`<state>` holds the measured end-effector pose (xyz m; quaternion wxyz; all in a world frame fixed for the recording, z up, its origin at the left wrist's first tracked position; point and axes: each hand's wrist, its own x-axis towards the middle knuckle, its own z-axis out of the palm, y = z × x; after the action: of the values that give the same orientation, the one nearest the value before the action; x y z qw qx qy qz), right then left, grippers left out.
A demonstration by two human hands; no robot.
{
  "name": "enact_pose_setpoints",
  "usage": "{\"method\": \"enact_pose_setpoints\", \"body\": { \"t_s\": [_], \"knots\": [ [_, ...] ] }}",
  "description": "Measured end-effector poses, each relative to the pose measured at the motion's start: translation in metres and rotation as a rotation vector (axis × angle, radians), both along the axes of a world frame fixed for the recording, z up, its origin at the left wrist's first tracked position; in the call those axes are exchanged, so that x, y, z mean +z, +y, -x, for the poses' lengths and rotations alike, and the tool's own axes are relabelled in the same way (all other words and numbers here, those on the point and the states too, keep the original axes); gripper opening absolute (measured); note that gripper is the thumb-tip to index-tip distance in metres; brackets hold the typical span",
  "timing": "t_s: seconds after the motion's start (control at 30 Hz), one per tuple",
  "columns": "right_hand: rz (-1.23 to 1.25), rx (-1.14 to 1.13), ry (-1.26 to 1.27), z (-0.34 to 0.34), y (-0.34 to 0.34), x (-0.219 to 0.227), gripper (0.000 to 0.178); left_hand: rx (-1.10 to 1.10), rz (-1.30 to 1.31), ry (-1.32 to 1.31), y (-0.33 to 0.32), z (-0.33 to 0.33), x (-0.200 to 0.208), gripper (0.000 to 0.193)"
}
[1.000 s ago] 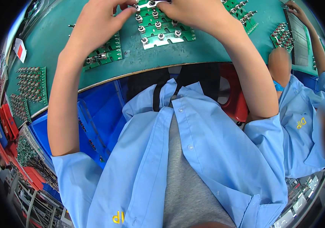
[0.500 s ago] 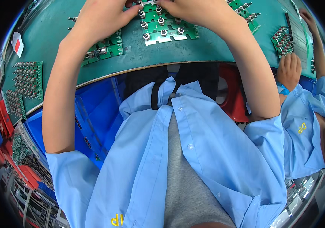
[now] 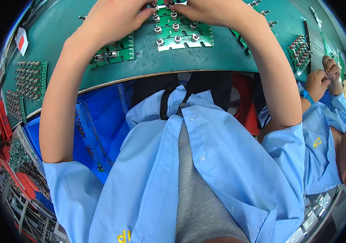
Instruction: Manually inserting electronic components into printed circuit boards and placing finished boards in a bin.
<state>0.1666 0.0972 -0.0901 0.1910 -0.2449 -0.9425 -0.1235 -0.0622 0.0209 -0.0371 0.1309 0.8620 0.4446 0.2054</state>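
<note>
A green circuit board (image 3: 183,43) lies on the bench in front of me, with rows of potentiometers that have silver collars and dark shafts. At its far part my left hand (image 3: 120,17) is closed, thumb and fingertips at a potentiometer (image 3: 155,7). Close beside it my right hand (image 3: 211,11) bends over the same board, its fingertips closed at another potentiometer (image 3: 170,5). The upper edge of the picture cuts off both hands. Under my left wrist, a second green board (image 3: 120,50) with similar metal parts is partly covered.
More populated boards lie at the left (image 3: 31,81) and far right (image 3: 300,52) of the green bench (image 3: 221,60). Blue bins (image 3: 104,109) stand below its edge. A co-worker's hands (image 3: 322,77) meet at the right. A red-and-white card (image 3: 21,41) lies left.
The board appears slightly lower in the picture, while my hands stay at its far part. The co-worker's raised hand has come down to meet the other hand.
</note>
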Motion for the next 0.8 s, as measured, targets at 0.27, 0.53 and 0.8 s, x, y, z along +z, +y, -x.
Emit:
{"method": "enact_pose_setpoints", "body": {
  "t_s": [0.27,0.53,0.8],
  "knots": [
    [-0.229,0.07,0.109,0.016,0.026,-0.069,0.008,0.224,-0.187,-0.185,-0.042,-0.007,-0.036,0.019],
    [0.672,0.032,0.115,0.007,-0.004,-0.006,0.008,0.4,-0.275,0.338,-0.075,0.018,-0.092,0.031],
    [0.735,0.028,0.053,-0.019,-0.031,0.057,0.007,0.467,-0.308,0.09,-0.068,-0.068,0.006,0.03]
  ]
}}
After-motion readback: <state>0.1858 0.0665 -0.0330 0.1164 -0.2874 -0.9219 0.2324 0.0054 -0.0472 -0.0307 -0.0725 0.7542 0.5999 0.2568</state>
